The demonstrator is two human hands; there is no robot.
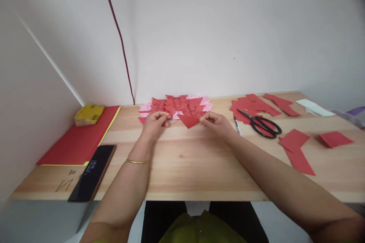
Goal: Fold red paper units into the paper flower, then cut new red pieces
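Observation:
My right hand pinches the corner of a folded red paper piece, whose point faces down over the table. To its left, my left hand has thumb and fingertips pressed together. Whether anything lies between those fingers cannot be made out. Just beyond both hands spreads a pile of folded red and pink paper pieces, with pointed tips sticking up. My hands partly cover its near edge.
On the right lie black-handled scissors, a marker, red paper scraps, a white paper strip and a creased red square. At left are red sheets, a yellow packet and a phone.

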